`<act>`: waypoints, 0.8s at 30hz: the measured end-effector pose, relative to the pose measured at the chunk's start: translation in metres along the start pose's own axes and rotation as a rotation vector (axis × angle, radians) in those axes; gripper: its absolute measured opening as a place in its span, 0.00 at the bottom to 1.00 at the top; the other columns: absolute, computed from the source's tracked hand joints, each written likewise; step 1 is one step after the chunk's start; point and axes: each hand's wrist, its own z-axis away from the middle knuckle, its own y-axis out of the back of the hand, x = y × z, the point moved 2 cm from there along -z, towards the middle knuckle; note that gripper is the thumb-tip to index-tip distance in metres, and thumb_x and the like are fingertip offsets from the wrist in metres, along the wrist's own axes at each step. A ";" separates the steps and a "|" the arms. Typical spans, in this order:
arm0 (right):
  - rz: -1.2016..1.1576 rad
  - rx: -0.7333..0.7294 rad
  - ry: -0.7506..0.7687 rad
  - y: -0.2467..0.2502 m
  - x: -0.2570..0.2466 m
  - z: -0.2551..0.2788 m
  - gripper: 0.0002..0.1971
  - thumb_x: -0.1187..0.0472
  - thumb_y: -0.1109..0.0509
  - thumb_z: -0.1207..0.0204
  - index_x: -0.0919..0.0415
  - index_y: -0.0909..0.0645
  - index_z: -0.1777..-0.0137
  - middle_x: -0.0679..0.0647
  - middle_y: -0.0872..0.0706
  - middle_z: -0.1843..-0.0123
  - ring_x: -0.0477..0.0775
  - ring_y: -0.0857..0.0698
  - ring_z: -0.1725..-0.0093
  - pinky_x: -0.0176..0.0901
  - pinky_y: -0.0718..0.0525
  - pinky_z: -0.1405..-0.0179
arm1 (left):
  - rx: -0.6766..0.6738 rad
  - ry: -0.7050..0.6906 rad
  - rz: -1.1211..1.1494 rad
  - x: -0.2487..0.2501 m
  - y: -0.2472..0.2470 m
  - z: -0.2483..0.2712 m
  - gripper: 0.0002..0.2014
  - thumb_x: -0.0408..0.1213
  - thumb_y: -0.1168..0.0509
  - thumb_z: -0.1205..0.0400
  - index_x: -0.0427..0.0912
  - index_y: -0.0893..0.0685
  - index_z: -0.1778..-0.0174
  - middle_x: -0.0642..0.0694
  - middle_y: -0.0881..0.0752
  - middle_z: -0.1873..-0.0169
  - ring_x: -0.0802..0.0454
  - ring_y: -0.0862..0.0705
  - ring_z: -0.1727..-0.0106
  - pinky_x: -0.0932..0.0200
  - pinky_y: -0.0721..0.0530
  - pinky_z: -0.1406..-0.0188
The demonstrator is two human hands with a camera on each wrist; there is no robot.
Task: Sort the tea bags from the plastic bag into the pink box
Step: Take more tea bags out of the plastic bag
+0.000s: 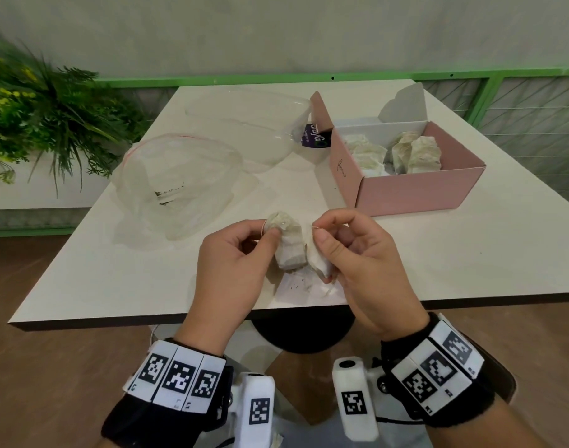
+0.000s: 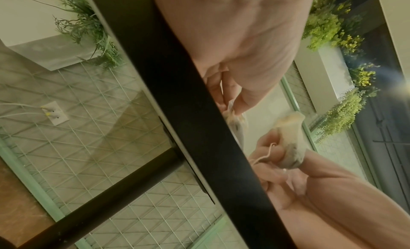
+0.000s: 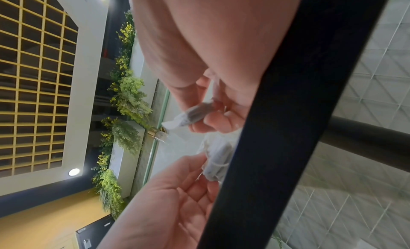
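Both hands work just above the table's near edge. My left hand (image 1: 272, 232) pinches one pale tea bag (image 1: 288, 245) by its top, with thumb and forefinger. My right hand (image 1: 318, 232) pinches a second tea bag (image 1: 318, 263) and its thin string. The two bags touch side by side. In the left wrist view, the left hand's tea bag (image 2: 236, 124) hangs from the fingertips. The right wrist view has the right hand's tea bag (image 3: 195, 114) held between curled fingers. The open pink box (image 1: 406, 192) stands far right and holds several tea bags (image 1: 415, 150).
A crumpled clear plastic bag (image 1: 176, 182) lies left of centre, with a second clear bag (image 1: 254, 130) behind it. More pale tea bag paper (image 1: 309, 286) lies on the white table (image 1: 115, 273) under the hands. Green plants (image 1: 44, 118) stand at the far left.
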 end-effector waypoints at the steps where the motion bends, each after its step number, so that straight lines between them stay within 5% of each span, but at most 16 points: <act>1: 0.013 -0.002 0.005 -0.001 0.000 0.000 0.03 0.69 0.29 0.21 0.64 0.16 0.49 0.52 0.14 0.64 0.46 0.21 0.70 0.37 0.23 0.73 | -0.009 -0.006 -0.005 0.000 0.000 0.000 0.08 0.37 0.26 0.17 0.56 0.07 0.57 0.54 0.07 0.64 0.45 0.10 0.59 0.47 0.10 0.53; 3: 0.060 0.013 0.015 -0.002 0.001 -0.001 0.03 0.71 0.30 0.20 0.67 0.15 0.49 0.52 0.13 0.64 0.44 0.18 0.69 0.34 0.21 0.69 | -0.030 -0.013 -0.002 0.000 -0.001 0.001 0.07 0.37 0.27 0.17 0.55 0.06 0.56 0.54 0.06 0.63 0.50 0.09 0.60 0.50 0.09 0.53; 7: 0.152 0.119 0.010 -0.006 0.006 -0.002 0.03 0.70 0.28 0.19 0.64 0.13 0.51 0.62 0.10 0.59 0.55 0.15 0.64 0.43 0.16 0.67 | -0.107 -0.027 0.047 0.005 -0.002 0.005 0.10 0.33 0.26 0.17 0.55 0.06 0.56 0.53 0.06 0.63 0.53 0.08 0.61 0.55 0.10 0.57; 13: 0.225 0.234 0.071 -0.015 0.010 -0.002 0.03 0.68 0.28 0.19 0.62 0.13 0.52 0.55 0.10 0.59 0.47 0.12 0.62 0.37 0.15 0.65 | -0.165 -0.010 0.143 0.008 -0.001 0.008 0.08 0.28 0.27 0.17 0.46 0.06 0.52 0.47 0.07 0.68 0.56 0.11 0.71 0.63 0.14 0.69; 19: 0.273 0.284 0.098 -0.017 0.011 -0.002 0.04 0.67 0.28 0.18 0.57 0.13 0.52 0.55 0.09 0.58 0.51 0.09 0.59 0.41 0.13 0.60 | -0.160 -0.032 0.147 0.003 -0.003 0.006 0.07 0.30 0.26 0.17 0.45 0.06 0.49 0.44 0.06 0.64 0.48 0.09 0.66 0.56 0.11 0.65; 24: 0.276 0.286 0.091 -0.020 0.011 -0.001 0.05 0.67 0.28 0.18 0.58 0.13 0.52 0.56 0.08 0.58 0.57 0.08 0.57 0.50 0.09 0.56 | -0.214 -0.043 0.134 0.008 -0.003 0.010 0.11 0.39 0.19 0.25 0.47 0.05 0.48 0.44 0.06 0.57 0.34 0.10 0.58 0.39 0.07 0.53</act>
